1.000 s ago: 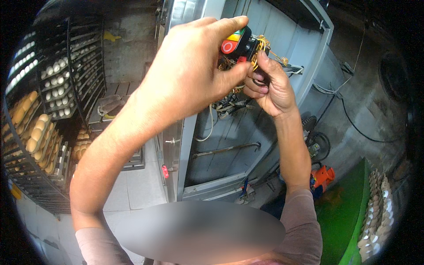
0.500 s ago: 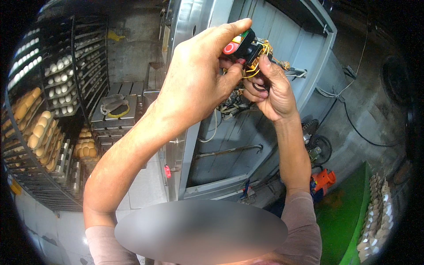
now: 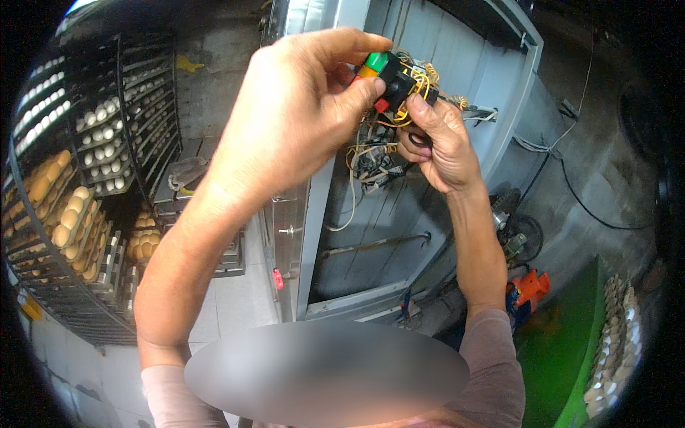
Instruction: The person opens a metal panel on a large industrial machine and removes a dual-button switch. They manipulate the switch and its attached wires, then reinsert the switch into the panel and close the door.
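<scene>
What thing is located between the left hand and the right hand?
In the head view, a black switch unit and yellow wires lie between the left hand and the right hand.

Pale tiled floor [image 3: 239, 299] carries a black metal rack [image 3: 78, 314] along its left edge. The rack's shelves bear trays [image 3: 112, 258]: pale oval pieces [image 3: 99, 135] fill those toward the upper edge, browned rolls [image 3: 70, 217] those lower down. Beyond the rack's right edge, a dark slatted stand [image 3: 193, 148] holds a crumpled grey item [image 3: 187, 173], its material too dim to tell.
</scene>
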`<state>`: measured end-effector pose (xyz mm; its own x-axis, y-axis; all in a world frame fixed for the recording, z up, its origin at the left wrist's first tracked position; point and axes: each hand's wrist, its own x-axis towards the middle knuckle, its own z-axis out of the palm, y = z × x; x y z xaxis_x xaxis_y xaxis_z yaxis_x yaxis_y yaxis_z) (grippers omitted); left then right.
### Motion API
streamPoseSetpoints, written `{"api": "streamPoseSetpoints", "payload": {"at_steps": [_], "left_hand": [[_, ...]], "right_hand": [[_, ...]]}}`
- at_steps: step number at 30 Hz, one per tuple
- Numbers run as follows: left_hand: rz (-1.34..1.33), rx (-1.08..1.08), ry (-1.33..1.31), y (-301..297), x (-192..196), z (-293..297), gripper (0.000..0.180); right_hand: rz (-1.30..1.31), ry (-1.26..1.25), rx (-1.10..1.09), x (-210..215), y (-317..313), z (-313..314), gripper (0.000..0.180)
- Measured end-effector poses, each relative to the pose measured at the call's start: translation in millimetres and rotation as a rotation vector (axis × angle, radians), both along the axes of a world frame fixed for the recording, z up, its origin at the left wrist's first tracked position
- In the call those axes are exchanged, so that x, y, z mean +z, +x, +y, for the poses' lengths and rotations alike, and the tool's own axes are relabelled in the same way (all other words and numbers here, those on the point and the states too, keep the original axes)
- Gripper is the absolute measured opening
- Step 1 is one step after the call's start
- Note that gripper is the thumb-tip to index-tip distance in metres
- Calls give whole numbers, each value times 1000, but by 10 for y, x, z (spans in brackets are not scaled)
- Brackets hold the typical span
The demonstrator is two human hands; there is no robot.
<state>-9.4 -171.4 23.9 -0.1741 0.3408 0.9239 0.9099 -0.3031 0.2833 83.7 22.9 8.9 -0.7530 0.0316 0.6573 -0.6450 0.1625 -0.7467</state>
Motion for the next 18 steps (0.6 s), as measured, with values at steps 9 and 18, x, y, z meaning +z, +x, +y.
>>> {"api": "streamPoseSetpoints", "payload": {"at_steps": [9,18], "left_hand": [[-215,-130,-163,-73,92,-133,36],[-117,-101,-79,-151,61,-63,35]], "right_hand": [[15,174,-140,40,16,-97,32],[17,162,-142,78,2,-48,28]]}}
